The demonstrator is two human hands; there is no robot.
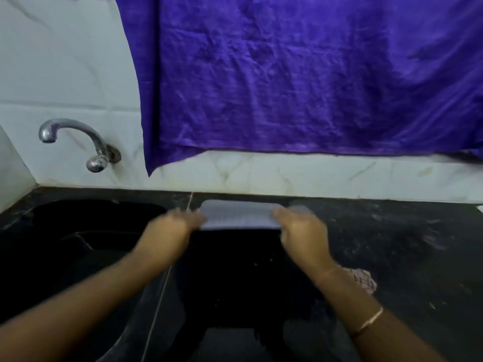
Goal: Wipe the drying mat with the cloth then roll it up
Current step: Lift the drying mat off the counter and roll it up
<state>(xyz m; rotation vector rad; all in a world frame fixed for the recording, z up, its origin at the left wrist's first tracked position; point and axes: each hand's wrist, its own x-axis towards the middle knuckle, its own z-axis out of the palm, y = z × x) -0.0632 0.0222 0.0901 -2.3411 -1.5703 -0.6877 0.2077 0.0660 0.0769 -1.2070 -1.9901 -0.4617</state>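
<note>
The drying mat [240,215], pale grey with a fine grid texture, lies as a short band or roll on the black counter near the back wall. My left hand [180,221] is at its left end, too blurred by motion to show how the fingers lie. My right hand [300,227] is on the mat's right end, with fingers curled over it. The cloth [363,280], pinkish and checked, lies crumpled on the counter, partly hidden behind my right forearm.
A black sink [86,231] is set into the counter on the left, with a chrome tap [75,137] on the tiled wall above it. A purple sheet [300,74] hangs on the wall. The black counter [407,244] runs off to the right.
</note>
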